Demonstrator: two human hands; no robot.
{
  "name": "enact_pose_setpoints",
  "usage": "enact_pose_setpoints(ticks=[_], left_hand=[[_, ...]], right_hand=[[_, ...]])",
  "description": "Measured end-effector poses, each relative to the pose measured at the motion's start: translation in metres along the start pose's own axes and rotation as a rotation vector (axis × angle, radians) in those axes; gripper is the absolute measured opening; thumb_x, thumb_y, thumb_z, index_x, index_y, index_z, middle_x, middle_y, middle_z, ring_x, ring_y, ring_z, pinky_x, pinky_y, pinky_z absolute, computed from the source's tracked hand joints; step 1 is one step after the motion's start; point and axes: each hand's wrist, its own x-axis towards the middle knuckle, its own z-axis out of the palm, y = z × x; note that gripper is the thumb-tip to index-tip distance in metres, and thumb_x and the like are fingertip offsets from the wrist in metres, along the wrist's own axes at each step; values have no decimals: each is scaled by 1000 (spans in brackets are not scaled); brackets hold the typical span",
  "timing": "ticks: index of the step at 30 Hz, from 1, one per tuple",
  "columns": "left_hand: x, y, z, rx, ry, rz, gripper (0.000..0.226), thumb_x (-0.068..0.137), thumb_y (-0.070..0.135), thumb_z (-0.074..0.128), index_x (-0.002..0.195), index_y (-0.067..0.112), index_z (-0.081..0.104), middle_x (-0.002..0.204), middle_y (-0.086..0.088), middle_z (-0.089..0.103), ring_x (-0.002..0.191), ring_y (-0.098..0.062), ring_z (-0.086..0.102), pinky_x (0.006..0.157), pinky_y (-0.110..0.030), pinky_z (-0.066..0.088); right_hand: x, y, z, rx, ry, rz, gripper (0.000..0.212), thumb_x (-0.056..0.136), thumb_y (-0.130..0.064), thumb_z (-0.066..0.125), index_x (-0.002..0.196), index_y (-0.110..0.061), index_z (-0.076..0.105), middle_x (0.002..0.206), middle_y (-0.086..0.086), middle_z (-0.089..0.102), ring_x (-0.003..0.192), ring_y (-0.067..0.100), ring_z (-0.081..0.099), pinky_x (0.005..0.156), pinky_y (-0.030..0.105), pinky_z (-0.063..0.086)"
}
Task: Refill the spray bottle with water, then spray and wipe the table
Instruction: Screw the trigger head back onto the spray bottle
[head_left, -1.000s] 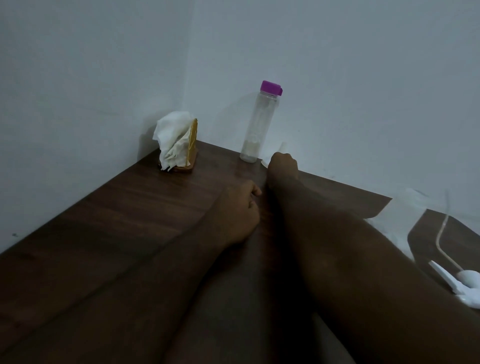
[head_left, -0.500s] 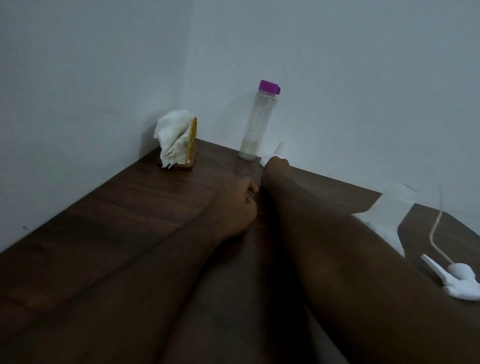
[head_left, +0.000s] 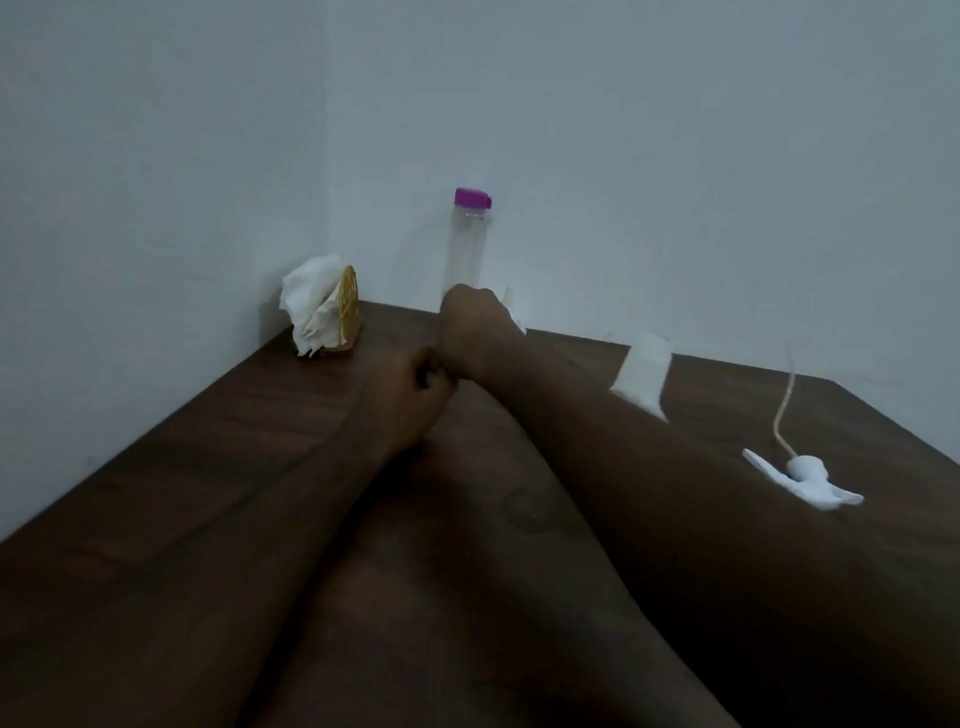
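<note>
A person's right grip (head_left: 475, 332) was curled in front of the purple-capped water bottle (head_left: 467, 244), fingers hidden, so its hold could not be told. The left grip (head_left: 410, 397), at its 7 o'clock, was fisted with nothing visible inside. The spray bottle body (head_left: 644, 371) sat at the right grip's 3 o'clock and the spray head (head_left: 802, 480) at 4 o'clock, both well apart from it on the tabletop (head_left: 208, 441).

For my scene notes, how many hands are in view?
2. The left hand lies curled at mid-table; the right hand is just beyond it, in front of the clear purple-capped bottle. None seems hidden.
</note>
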Motion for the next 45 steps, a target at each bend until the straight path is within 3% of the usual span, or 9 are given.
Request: enact_pose_setpoints(ticks=[2,9,15,19,23,26,37,41,45], left_hand=[[-11,11,-4,-41,73,100,33,85,39,50,76,12,65,66,-2,65,61,-17,62,61,-41,53],[-66,101,26,-66,89,400,27,90,30,54,75,12,66,63,5,59,56,-7,55,52,-29,46],[-106,169,100,-25,-364,405,23,91,38,60,106,21,62,91,8,67,82,-3,62,76,-24,54],[-101,182,142,-14,-347,463,15,89,37,60,93,23,58,82,8,63,76,-7,59,69,-31,51],[-93,178,163,-29,-312,357,17,88,35,62,97,20,62,84,8,66,77,-7,60,71,-30,52],[-95,170,166,-57,-338,291,13,90,34,61,99,25,63,83,10,64,76,-4,61,71,-23,54],[-91,165,163,-203,-315,165,11,90,22,64,101,19,63,83,6,64,77,-9,62,71,-20,53],[-92,164,162,-220,-268,200,8,89,18,64,96,15,66,80,4,66,74,-10,63,69,-22,53],[-96,176,145,-324,-113,406,14,87,18,62,83,7,69,69,-3,67,62,-15,61,57,-31,52]], right_hand=[[-21,6,-21,51,84,-73,10,90,0,54,82,-2,61,89,8,65,85,21,59,69,27,44],[-115,81,-91,267,315,-72,19,89,-18,68,75,-7,73,74,1,73,67,12,69,65,24,54],[-162,186,-89,319,486,208,27,89,-29,63,71,-10,70,66,-1,69,68,14,66,73,29,55],[-175,257,-70,244,270,423,21,89,-21,58,84,-4,67,71,4,63,69,21,59,56,6,41],[-173,302,-54,228,146,517,33,87,-39,53,111,-23,70,108,5,71,100,26,65,90,37,52],[-151,342,-34,78,-89,511,49,78,-42,62,123,-23,64,127,-1,64,116,19,59,92,21,39],[-151,310,-45,-353,-274,255,30,83,-55,59,69,-29,59,105,3,65,96,18,59,84,27,44],[-150,299,-47,-436,-314,211,45,84,-64,49,109,-32,70,121,1,63,110,19,58,84,23,37],[-158,279,-63,-358,-379,140,36,99,-36,41,125,-24,62,133,9,56,127,25,50,97,27,36]])
